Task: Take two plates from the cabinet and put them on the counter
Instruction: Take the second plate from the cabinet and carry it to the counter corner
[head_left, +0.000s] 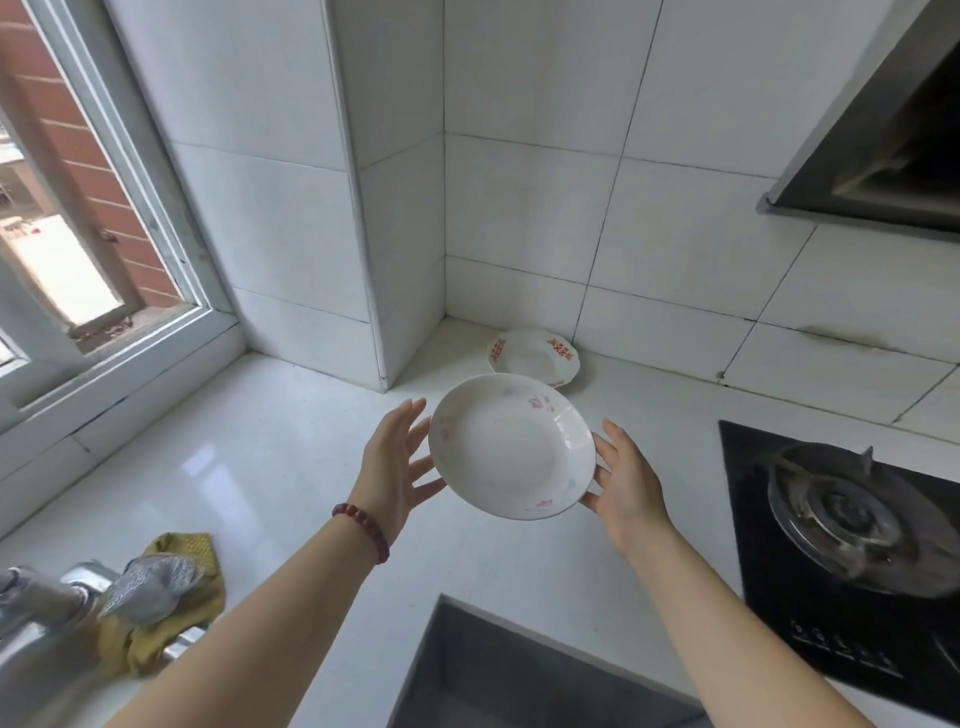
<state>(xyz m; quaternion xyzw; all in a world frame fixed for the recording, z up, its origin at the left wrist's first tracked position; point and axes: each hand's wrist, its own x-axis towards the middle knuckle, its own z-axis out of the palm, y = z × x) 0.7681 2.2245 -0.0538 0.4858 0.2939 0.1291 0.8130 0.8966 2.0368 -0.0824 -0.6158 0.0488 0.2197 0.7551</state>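
A white plate with faint pink flowers (511, 447) is held above the white counter (270, 467), tilted a little toward me. My left hand (397, 457) supports its left rim from below with spread fingers, and my right hand (623, 483) holds its right rim. A second white plate with red markings and a scalloped edge (532, 356) lies flat on the counter in the back corner, just behind the held plate and partly hidden by it. The cabinet is out of view.
A black gas stove with a burner (841, 514) fills the right side. A dark opening (519, 670) lies at the counter's front edge below my arms. A metal faucet (47, 603) with grey and yellow cloths (166, 592) sits at lower left. A tiled pillar (363, 234) and window (67, 208) stand behind.
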